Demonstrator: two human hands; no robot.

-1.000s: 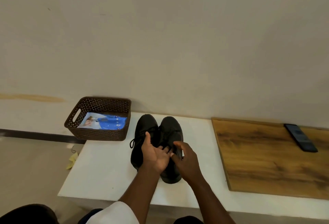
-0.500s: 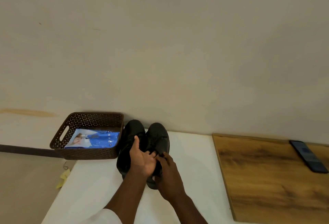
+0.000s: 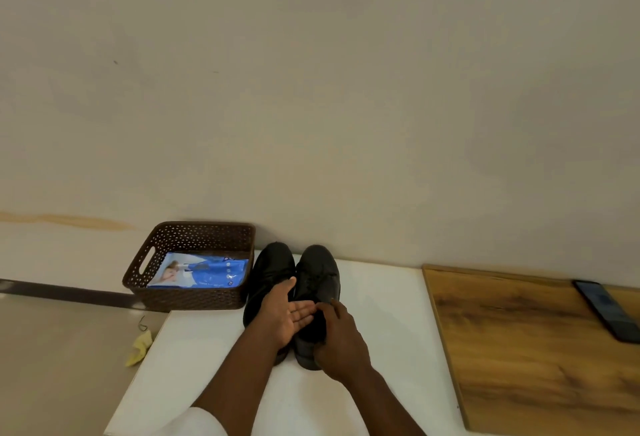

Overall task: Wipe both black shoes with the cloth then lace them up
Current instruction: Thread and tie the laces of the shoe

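Two black shoes stand side by side on the white table [image 3: 381,297], toes toward the wall: the left shoe [image 3: 268,273] and the right shoe [image 3: 320,274]. My left hand [image 3: 284,316] lies palm up across the shoes, fingers stretched toward the right shoe's lacing. My right hand [image 3: 341,338] rests on the rear of the right shoe, fingertips meeting the left hand's fingers. Whether either hand pinches a lace is hidden. A yellow cloth [image 3: 140,349] lies on the floor left of the table.
A brown perforated basket [image 3: 166,293] holding a blue packet [image 3: 204,271] touches the left shoe's side. A wooden board [image 3: 526,342] covers the table's right part, with a dark phone [image 3: 607,309] on it. The wall stands close behind.
The view has shifted, so the scene sits differently in frame. Both hands stay on the shoes; the left palm has turned more upward and its fingers have stretched out.
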